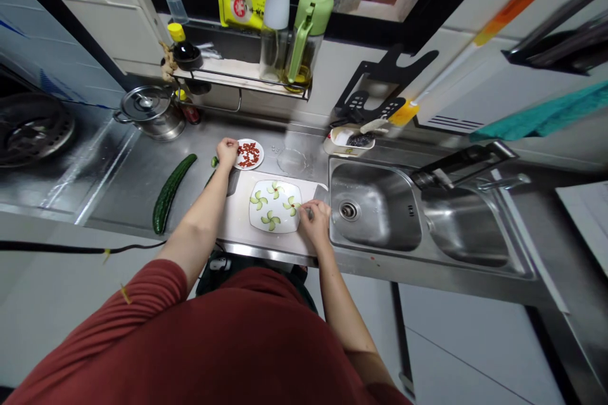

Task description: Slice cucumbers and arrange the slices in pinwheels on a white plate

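Note:
My left hand [227, 152] is closed at the left rim of a small white plate [260, 165] that holds chopped red pieces [248, 154]. Whatever its fingers pinch is hidden. On a white cutting board [236, 215] lies a square white plate [285, 223] bearing several pinwheels of pale green cucumber slices [270, 220]. Red bits show at the middle of the top and right pinwheels. My right hand [316, 221] is over the plate's right edge, fingertips pinched beside the right pinwheel [291, 205]; anything between them is too small to make out.
A whole cucumber [171, 193] lies on the left of the steel counter, with a lidded pot [151, 112] behind it. At the right is a double sink [380, 202]. A wall shelf [242, 78] holds bottles. A clear round dish [292, 161] sits behind the board.

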A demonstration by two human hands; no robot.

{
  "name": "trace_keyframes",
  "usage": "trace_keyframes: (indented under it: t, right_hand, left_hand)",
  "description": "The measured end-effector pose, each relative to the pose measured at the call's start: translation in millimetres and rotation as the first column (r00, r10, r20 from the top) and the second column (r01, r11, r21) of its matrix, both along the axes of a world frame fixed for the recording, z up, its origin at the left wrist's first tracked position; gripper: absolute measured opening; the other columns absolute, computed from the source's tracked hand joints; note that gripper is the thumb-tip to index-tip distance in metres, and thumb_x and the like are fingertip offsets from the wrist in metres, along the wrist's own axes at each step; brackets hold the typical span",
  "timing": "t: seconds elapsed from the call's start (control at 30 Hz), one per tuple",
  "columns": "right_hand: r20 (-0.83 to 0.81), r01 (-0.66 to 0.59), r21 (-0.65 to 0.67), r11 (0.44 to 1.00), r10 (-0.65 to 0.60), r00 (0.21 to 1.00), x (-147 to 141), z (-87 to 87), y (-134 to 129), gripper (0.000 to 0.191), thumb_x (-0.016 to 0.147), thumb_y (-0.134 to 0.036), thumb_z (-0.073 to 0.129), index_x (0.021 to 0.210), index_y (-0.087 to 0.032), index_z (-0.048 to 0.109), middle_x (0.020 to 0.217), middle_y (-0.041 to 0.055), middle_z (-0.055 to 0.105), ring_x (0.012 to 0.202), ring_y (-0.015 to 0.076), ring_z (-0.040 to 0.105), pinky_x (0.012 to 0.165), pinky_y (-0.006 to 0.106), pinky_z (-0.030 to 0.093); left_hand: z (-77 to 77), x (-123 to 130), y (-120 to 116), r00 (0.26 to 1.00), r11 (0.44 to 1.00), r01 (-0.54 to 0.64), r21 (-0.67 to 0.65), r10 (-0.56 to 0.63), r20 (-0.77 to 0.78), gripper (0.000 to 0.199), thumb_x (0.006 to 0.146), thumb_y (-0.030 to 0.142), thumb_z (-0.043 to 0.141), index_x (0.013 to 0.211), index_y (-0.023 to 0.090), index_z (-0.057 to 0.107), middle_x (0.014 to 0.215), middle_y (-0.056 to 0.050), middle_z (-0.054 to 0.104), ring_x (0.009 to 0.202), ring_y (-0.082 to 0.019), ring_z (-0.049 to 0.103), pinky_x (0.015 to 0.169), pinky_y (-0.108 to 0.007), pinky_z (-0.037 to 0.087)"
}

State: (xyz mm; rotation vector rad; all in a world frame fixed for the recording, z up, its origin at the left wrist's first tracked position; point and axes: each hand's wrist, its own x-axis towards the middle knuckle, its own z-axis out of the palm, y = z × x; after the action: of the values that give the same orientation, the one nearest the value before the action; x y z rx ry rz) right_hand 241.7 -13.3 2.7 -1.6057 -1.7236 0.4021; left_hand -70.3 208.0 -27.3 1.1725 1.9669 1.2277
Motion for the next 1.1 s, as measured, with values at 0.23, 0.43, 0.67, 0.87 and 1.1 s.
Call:
trace_keyframes:
  t: [0.23, 0.43, 0.67, 0.87, 1.1]
  right_hand:
    - [-0.019, -0.014, 0.008, 1.000, 0.014, 1.000, -2, -3.7, 3, 0.014, 0.085, -0.029, 0.055, 0.078, -0.021, 0.064, 0.092, 0.0056, 0.058, 0.096, 0.0222, 0.048, 0.093, 0.038, 0.034]
    - [-0.035, -0.051, -0.003, 0.999, 0.051, 0.998, -8, 0.9, 12, 0.014, 0.085, -0.029, 0.055, 0.077, -0.022, 0.064, 0.091, 0.0057, 0.058, 0.096, 0.0223, 0.049, 0.093, 0.039, 0.035]
    - [-0.047, -0.163, 0.037, 0.986, 0.165, 0.985, -31, 33.3, 38, 0.011, 0.087, -0.027, 0.054, 0.083, -0.022, 0.063, 0.092, 0.0053, 0.059, 0.098, 0.0229, 0.049, 0.094, 0.038, 0.036]
    - [-0.046, -0.227, 0.078, 0.971, 0.231, 0.972, -47, 58.2, 54, 0.012, 0.089, -0.029, 0.054, 0.086, -0.022, 0.064, 0.094, 0.0053, 0.059, 0.099, 0.0230, 0.049, 0.094, 0.037, 0.037]
    - [-0.014, -0.301, 0.053, 0.952, 0.302, 0.953, -54, 69.2, 63, 0.016, 0.090, -0.029, 0.052, 0.090, -0.023, 0.067, 0.096, 0.0064, 0.057, 0.101, 0.0242, 0.046, 0.093, 0.038, 0.037]
  left_hand:
    - [11.6, 20, -18, 0.901, 0.989, -0.059, 0.136, -0.006, 0.435, 0.019, 0.070, 0.021, 0.062, 0.088, 0.014, 0.062, 0.072, -0.002, 0.065, 0.066, -0.011, 0.060, 0.068, -0.024, 0.048]
    - [23.1, 42, -47, 0.811, 0.994, 0.002, 0.107, -0.064, 0.582, 0.024, 0.070, 0.029, 0.067, 0.089, 0.015, 0.067, 0.081, -0.005, 0.070, 0.073, -0.014, 0.063, 0.069, -0.027, 0.051]
    - [37.1, 71, -97, 0.769, 0.954, 0.246, 0.171, -0.300, 0.564, 0.035, 0.065, 0.039, 0.075, 0.091, 0.016, 0.069, 0.080, -0.006, 0.070, 0.075, -0.016, 0.065, 0.072, -0.029, 0.051]
    - [61.0, 82, -129, 0.745, 0.880, 0.407, 0.245, -0.475, 0.468, 0.032, 0.071, 0.037, 0.072, 0.097, 0.018, 0.066, 0.074, -0.001, 0.067, 0.076, -0.015, 0.065, 0.075, -0.028, 0.049]
    - [80.0, 84, -149, 0.749, 0.824, 0.505, 0.256, -0.566, 0.345, 0.029, 0.077, 0.033, 0.066, 0.103, 0.020, 0.064, 0.072, 0.001, 0.062, 0.072, -0.013, 0.061, 0.070, -0.025, 0.046]
